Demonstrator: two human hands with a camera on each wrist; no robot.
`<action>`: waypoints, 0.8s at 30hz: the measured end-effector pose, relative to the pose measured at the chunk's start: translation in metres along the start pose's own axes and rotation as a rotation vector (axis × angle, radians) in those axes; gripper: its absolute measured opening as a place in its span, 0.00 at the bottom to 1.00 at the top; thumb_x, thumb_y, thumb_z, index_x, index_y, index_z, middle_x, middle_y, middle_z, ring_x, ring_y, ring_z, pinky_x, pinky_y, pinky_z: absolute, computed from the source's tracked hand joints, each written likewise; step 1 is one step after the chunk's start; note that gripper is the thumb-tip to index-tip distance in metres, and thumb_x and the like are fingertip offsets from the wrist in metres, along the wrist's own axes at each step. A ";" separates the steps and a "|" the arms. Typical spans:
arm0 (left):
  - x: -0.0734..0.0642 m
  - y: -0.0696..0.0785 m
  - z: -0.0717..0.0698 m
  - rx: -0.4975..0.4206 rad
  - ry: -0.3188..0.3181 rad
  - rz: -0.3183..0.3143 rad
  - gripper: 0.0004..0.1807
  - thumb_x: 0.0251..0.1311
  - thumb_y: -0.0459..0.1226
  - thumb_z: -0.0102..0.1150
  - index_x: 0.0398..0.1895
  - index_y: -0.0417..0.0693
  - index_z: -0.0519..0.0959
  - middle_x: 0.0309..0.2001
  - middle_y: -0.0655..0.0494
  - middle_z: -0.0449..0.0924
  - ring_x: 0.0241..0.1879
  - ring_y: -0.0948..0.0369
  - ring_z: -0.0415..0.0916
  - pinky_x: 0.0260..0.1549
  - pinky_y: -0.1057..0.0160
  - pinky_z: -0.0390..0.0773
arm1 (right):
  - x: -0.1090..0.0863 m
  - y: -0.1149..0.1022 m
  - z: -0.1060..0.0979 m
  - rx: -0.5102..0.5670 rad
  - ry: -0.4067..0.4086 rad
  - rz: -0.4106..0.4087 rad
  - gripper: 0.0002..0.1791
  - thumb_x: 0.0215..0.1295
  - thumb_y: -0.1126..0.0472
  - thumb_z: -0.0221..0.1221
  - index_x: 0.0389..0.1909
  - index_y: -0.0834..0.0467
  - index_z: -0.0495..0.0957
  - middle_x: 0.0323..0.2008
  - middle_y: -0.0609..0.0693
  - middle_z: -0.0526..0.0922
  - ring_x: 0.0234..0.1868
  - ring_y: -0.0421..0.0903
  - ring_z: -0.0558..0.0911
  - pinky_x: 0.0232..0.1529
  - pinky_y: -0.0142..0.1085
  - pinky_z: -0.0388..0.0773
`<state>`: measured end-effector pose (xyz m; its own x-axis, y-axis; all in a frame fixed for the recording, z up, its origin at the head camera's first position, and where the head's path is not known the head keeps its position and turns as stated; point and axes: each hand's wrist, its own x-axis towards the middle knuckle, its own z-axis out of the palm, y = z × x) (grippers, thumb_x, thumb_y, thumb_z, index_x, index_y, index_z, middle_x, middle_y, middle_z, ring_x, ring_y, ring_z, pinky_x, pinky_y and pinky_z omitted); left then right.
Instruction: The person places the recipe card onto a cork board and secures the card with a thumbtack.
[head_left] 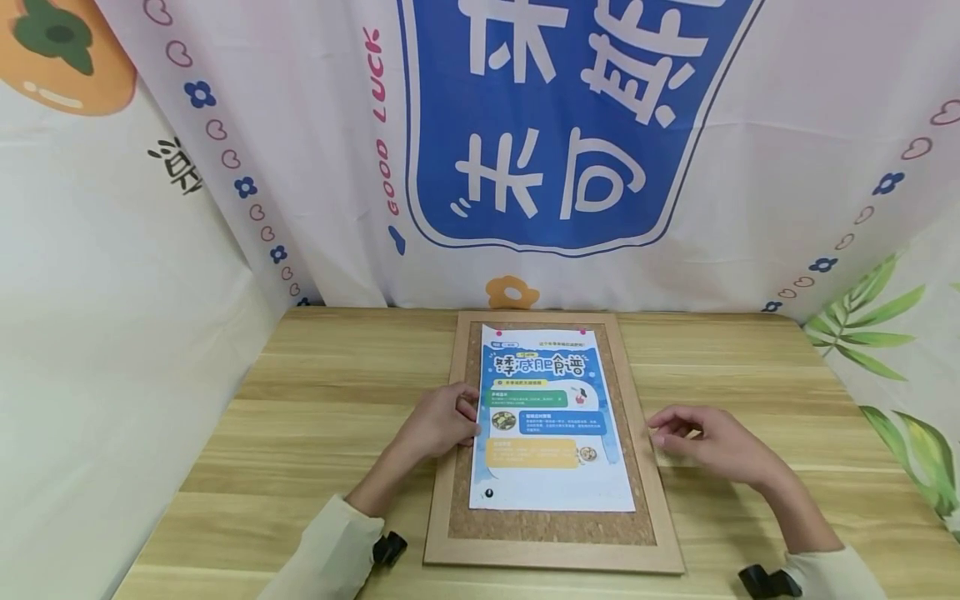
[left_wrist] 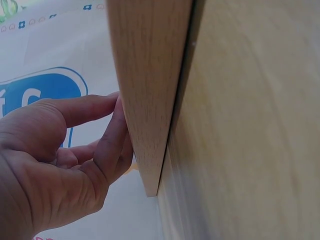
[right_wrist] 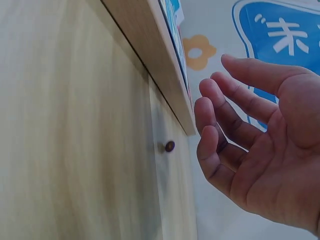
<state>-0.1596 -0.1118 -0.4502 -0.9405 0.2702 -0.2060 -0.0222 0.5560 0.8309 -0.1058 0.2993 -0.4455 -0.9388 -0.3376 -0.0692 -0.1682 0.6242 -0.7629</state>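
A cork board (head_left: 551, 527) with a wooden frame (head_left: 551, 554) lies on the table. On the cork is a printed poster (head_left: 547, 487), mainly blue and white, with a pink pushpin (head_left: 498, 333) and another pink pushpin (head_left: 582, 332) at its top corners. My left hand (head_left: 442, 421) reaches over the frame's left side, bent fingers and thumb at the poster's left edge; the frame hides the fingertips in the left wrist view. Beside the frame's right side, my right hand (head_left: 720, 442) has loosely bent fingers and holds nothing. Its palm (right_wrist: 275, 165) shows in the right wrist view.
The wood-grain tabletop (head_left: 330, 400) extends on both sides of the board. A printed curtain (head_left: 337, 250) hangs along the back edge. In the right wrist view, a small dark round thing (right_wrist: 170, 146) shows by the wooden surface; its kind is unclear.
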 end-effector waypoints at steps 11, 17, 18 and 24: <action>0.001 0.000 -0.001 -0.008 -0.013 -0.005 0.26 0.61 0.23 0.69 0.63 0.33 0.78 0.37 0.46 0.83 0.27 0.59 0.83 0.27 0.63 0.90 | -0.002 0.021 -0.013 0.026 0.027 0.054 0.18 0.75 0.57 0.65 0.59 0.64 0.83 0.45 0.53 0.87 0.43 0.37 0.81 0.40 0.31 0.83; 0.001 -0.001 -0.002 -0.011 -0.015 -0.004 0.25 0.61 0.22 0.70 0.62 0.34 0.78 0.36 0.46 0.83 0.27 0.59 0.83 0.27 0.63 0.90 | -0.001 0.032 -0.015 0.034 0.024 0.057 0.17 0.75 0.60 0.65 0.59 0.64 0.83 0.46 0.54 0.88 0.42 0.36 0.81 0.40 0.30 0.82; 0.001 -0.001 -0.002 -0.013 -0.016 -0.004 0.25 0.61 0.22 0.70 0.62 0.34 0.79 0.36 0.46 0.82 0.27 0.59 0.83 0.27 0.63 0.90 | -0.001 0.033 -0.016 0.036 0.021 0.057 0.17 0.75 0.60 0.65 0.59 0.64 0.83 0.46 0.54 0.88 0.42 0.36 0.81 0.41 0.30 0.82; 0.001 -0.002 -0.002 -0.013 -0.016 -0.007 0.25 0.61 0.23 0.70 0.62 0.34 0.78 0.36 0.46 0.82 0.28 0.59 0.83 0.27 0.63 0.90 | 0.001 0.037 -0.017 0.052 -0.009 0.077 0.17 0.76 0.60 0.64 0.59 0.65 0.82 0.47 0.55 0.87 0.43 0.36 0.81 0.41 0.30 0.82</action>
<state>-0.1611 -0.1142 -0.4507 -0.9346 0.2793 -0.2202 -0.0333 0.5476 0.8361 -0.1182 0.3342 -0.4631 -0.9456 -0.2963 -0.1344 -0.0798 0.6116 -0.7872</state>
